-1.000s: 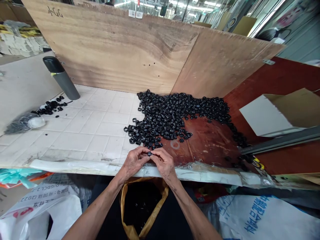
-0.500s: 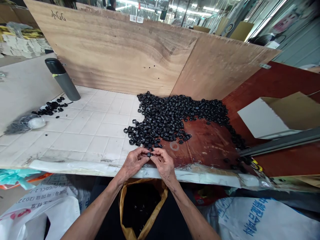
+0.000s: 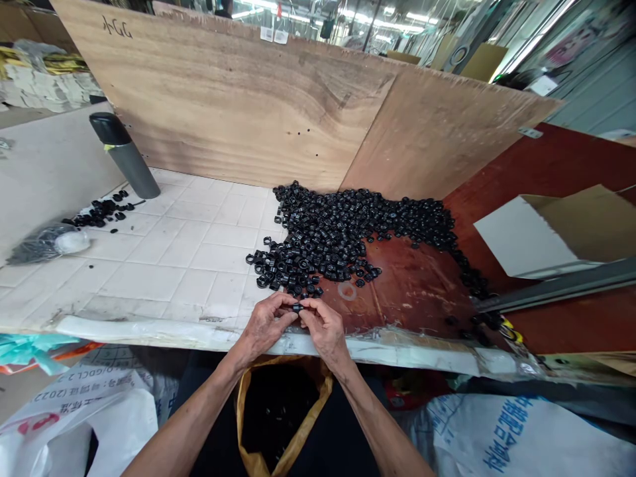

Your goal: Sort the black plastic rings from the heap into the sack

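Observation:
Between the fingertips of both hands is a small black ring-shaped plastic part (image 3: 297, 308), held just above the table's front edge. My left hand (image 3: 265, 321) pinches it from the left, and my right hand (image 3: 324, 324) pinches it from the right. Its finer details are too small to make out. Right beyond my fingers spreads a large heap of similar black plastic parts (image 3: 328, 232). Below my wrists, an open yellow-rimmed bag (image 3: 242, 411) sits at my lap, with dark contents that are hard to see.
A grey bottle with a black cap (image 3: 132, 169) stands at the back left, near loose black pieces (image 3: 102, 213) and a clear plastic bag (image 3: 42, 245). A wooden board (image 3: 238, 99) closes off the back. An open cardboard box (image 3: 561, 232) is at right, beside a metal bar (image 3: 556, 289).
Both hands stay in nearly the same place, still holding the small black part. The view has shifted very slightly.

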`<state>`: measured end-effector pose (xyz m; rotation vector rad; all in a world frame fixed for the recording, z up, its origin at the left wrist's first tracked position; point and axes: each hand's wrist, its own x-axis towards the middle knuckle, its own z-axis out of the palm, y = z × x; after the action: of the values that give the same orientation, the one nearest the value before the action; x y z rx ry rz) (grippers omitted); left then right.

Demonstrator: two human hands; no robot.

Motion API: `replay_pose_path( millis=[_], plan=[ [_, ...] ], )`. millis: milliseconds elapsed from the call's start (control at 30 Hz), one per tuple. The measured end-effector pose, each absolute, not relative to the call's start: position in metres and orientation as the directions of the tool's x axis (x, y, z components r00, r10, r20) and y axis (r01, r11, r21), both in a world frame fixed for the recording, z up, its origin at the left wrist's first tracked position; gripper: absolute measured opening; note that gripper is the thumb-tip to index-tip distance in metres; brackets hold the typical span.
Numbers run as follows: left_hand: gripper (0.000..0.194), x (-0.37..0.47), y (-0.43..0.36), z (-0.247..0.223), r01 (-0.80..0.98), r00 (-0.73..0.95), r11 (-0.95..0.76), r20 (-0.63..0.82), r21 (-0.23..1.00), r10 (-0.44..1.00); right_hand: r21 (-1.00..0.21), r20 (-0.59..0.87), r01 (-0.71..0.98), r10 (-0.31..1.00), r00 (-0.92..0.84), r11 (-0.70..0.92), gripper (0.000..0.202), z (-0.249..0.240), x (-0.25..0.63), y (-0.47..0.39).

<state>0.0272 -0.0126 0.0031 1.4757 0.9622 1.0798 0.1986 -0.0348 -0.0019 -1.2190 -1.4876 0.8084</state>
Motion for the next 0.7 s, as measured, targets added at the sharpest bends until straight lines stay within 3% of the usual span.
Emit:
replay_pose_path(
  millis=[167,500,600,700],
  plan=[
    [0.021,0.027,-0.013,0.006,-0.077,0.302,-0.009,0.032,0.997,0.953,-0.865,0.426,0.283,0.905,-0.021,0.414,0.014,0.004,0.200,-0.035],
    [0.021,0.028,-0.012,-0.002,-0.038,0.294,-0.026,0.036,0.999,0.955,-0.977,0.206,0.065,0.976,0.063,0.202,0.020,-0.002,0.198,-0.036],
    [0.021,0.028,-0.012,0.000,-0.063,0.306,0.003,0.016,0.998,0.952,-0.975,0.213,0.082,0.975,0.066,0.208,0.022,-0.004,0.197,-0.036],
    [0.019,0.029,-0.012,0.003,-0.056,0.299,-0.036,0.051,0.998,0.953,-0.948,0.267,0.205,0.959,0.094,0.244,0.024,-0.007,0.197,-0.035]
  ],
)
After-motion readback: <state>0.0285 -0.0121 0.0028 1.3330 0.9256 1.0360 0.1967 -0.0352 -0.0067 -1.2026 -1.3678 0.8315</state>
